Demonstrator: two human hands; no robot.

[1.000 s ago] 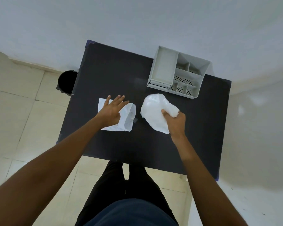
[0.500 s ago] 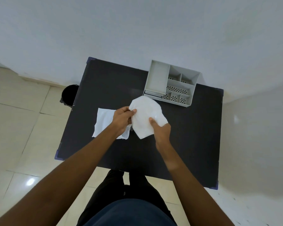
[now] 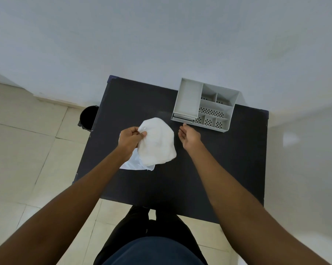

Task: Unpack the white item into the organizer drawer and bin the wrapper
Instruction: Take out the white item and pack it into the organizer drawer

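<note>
My left hand (image 3: pixel 130 141) pinches the upper left edge of the white item (image 3: pixel 157 144), a soft rounded cloth-like piece held above the black table (image 3: pixel 228 159). Under it lies the clear plastic wrapper (image 3: pixel 131 165), flat on the table and mostly hidden by my hand and the item. My right hand (image 3: pixel 190 137) is open and empty, to the right of the item, fingers pointing at the front of the grey organizer (image 3: pixel 207 105). The organizer's drawer (image 3: pixel 183 117) sits at its front left bottom, and I cannot tell whether it is pulled out.
A black bin (image 3: pixel 88 117) stands on the tiled floor beside the table's left edge. The organizer is at the table's far right, against the white wall. My legs are at the table's near edge.
The white item passed from my right hand to my left. My right hand let go and moved right toward the organizer's front. The left hand left the wrapper on the table.
</note>
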